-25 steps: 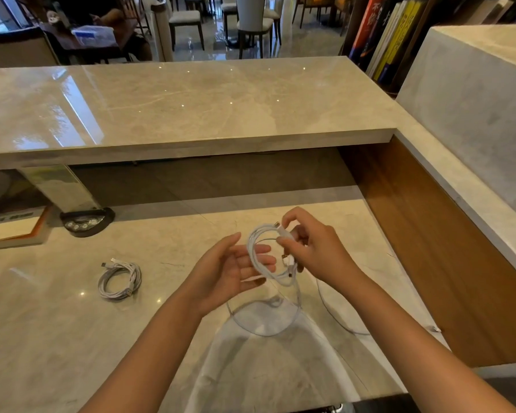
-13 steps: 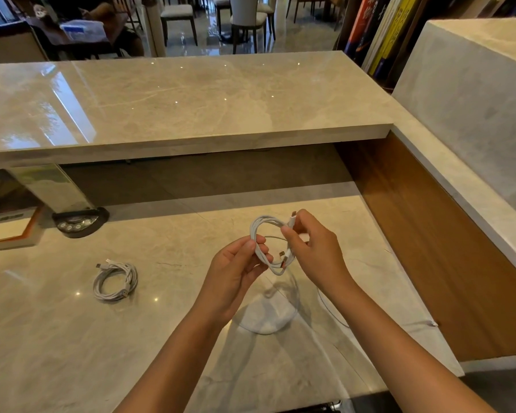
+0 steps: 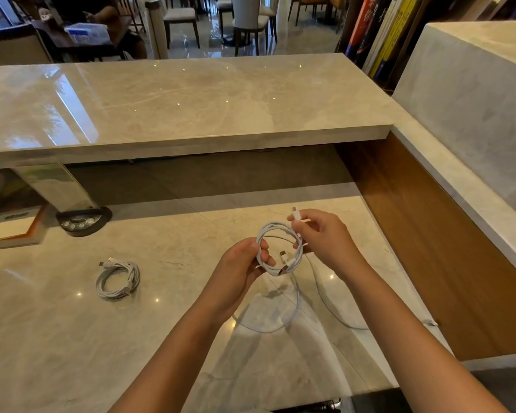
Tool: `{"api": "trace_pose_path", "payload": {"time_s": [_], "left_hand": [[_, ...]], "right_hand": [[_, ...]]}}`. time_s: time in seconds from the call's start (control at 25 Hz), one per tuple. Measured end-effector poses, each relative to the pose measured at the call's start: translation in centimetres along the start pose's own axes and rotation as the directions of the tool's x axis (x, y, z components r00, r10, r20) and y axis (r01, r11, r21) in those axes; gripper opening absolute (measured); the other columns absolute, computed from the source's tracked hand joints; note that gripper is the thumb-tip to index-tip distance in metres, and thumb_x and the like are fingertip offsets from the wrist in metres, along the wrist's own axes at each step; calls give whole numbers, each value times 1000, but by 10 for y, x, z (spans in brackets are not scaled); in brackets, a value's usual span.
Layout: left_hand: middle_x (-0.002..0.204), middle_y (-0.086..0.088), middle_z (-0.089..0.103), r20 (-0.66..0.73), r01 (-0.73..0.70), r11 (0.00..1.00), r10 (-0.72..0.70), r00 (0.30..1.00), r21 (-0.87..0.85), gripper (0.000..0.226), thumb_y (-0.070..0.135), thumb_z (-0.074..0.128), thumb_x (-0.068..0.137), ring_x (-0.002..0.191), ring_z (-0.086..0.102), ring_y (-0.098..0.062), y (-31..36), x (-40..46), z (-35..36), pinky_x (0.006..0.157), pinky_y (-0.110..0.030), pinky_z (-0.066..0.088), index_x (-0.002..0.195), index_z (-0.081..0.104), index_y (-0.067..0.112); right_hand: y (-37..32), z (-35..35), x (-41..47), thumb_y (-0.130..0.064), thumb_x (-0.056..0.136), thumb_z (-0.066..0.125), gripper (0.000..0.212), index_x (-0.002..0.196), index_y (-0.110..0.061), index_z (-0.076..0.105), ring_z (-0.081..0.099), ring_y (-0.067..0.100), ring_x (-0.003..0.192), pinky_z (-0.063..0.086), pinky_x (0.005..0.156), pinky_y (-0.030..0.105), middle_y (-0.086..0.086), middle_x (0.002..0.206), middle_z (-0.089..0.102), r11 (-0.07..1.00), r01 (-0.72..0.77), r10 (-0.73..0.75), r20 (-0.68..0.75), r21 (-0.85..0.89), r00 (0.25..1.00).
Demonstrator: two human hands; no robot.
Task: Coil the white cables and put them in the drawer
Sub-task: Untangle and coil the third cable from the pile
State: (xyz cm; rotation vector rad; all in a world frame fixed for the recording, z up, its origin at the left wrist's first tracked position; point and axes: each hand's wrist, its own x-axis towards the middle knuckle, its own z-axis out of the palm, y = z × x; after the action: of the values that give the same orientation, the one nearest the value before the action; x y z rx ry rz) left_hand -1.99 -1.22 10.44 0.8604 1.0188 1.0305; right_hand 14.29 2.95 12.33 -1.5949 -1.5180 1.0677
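While each hand point(image 3: 242, 263) point(image 3: 325, 236) grips a half-wound white cable point(image 3: 280, 248), finished coil point(image 3: 118, 280) leftward (on marble desk point(image 3: 72, 338)), black puck point(image 3: 84, 220) beyond.

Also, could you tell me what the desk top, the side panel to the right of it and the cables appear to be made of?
Desk top: polished marble or a look-alike, going by its veining and mirror-like light spots. Side panel: brown wood or veneer, matte, with faint grain streaks. Held cable and coiled cable: white, probably plastic-sheathed, smooth and limp; their plug tips look metallic.
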Motion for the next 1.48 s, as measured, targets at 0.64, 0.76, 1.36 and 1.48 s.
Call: {"api": "trace_pose_path", "payload": {"time_s": [0.64,0.76,1.36,1.48], "left_hand": [[71,-4,62,-271,98,985,-134,953,-143,18,9,45,95,69,63,-11,-8,2,-28,72,-28,58,97,63,6],[67,-3,61,-318,129,960,-206,925,-247,18,5,46,93,68,62,-12,-16,-2,-43,78,-30,57,85,62,8],[80,-15,68,-673,196,979,-111,732,52,10,5,59,87,64,67,-14,-8,-53,-203,54,-18,55,92,68,4],[63,-11,67,-746,184,980,-70,663,72,13,2,60,85,51,67,-9,-5,-58,-231,53,-18,55,74,66,7]], "right_hand": [[8,30,15,1,77,71,15,90,-4,67,58,14,59,53,54,17,9,74,65,855,-372,316,204,362,926],[8,57,19,5,76,70,15,90,1,67,51,13,50,50,49,15,9,66,61,882,-367,312,216,297,925],[-28,221,34,-9,74,75,19,91,-2,70,63,17,64,58,72,33,11,77,68,980,-195,173,366,26,915],[-47,259,47,-9,76,73,20,96,-5,72,67,21,77,57,80,35,12,89,72,997,-54,73,404,-59,912]]}}
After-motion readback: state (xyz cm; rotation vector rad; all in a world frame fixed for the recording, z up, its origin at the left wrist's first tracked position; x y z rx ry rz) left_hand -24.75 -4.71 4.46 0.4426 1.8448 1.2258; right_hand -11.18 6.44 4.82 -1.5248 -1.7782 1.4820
